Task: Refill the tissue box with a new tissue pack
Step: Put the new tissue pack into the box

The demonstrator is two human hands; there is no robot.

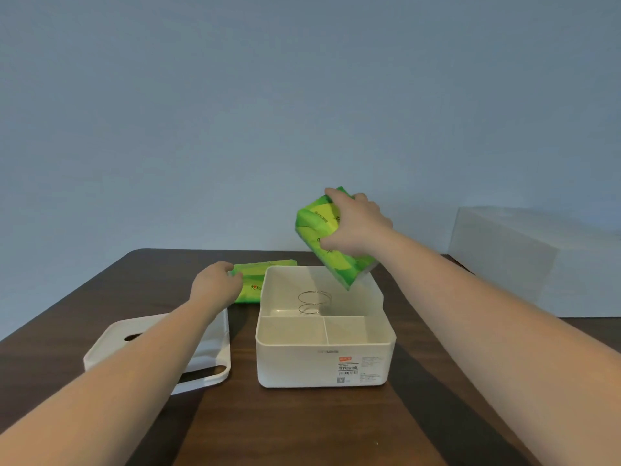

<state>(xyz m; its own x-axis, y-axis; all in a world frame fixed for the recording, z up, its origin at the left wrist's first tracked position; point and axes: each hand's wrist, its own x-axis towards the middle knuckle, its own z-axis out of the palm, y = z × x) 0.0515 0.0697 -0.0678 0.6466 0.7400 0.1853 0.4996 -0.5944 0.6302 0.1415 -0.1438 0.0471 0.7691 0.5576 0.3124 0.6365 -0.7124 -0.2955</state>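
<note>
From my seat, far left, the lid [161, 351] lies flat on the table [302, 425], but my left forearm crosses it, so I see only part of its dark slot and part of the cutout on its near edge. My left hand [215, 285] reaches past it to the second pack [260, 280], lying on the table just behind the box's left corner. The fingers curl at that pack's left end; whether they grip it or only touch it I cannot tell, since the back of the hand hides the fingertips. The pack's right part is cut off behind the box wall, and its red print is too small to read.

In the middle stands the open box [322, 361]. A wire spring [314, 301] rises from the floor of its large rear compartment; two smaller front compartments show. The label on its front wall is unreadable.

Above the box's rear right corner, my right hand [356, 227] is clamped around the pack [322, 243], thumb on the near face, fingers over the top. The pack is tilted, its lower corner dipping just inside the rim, clear of the spring.

Far right, a pale translucent bin [537, 260] is hazy and cut by the frame edge.
</note>
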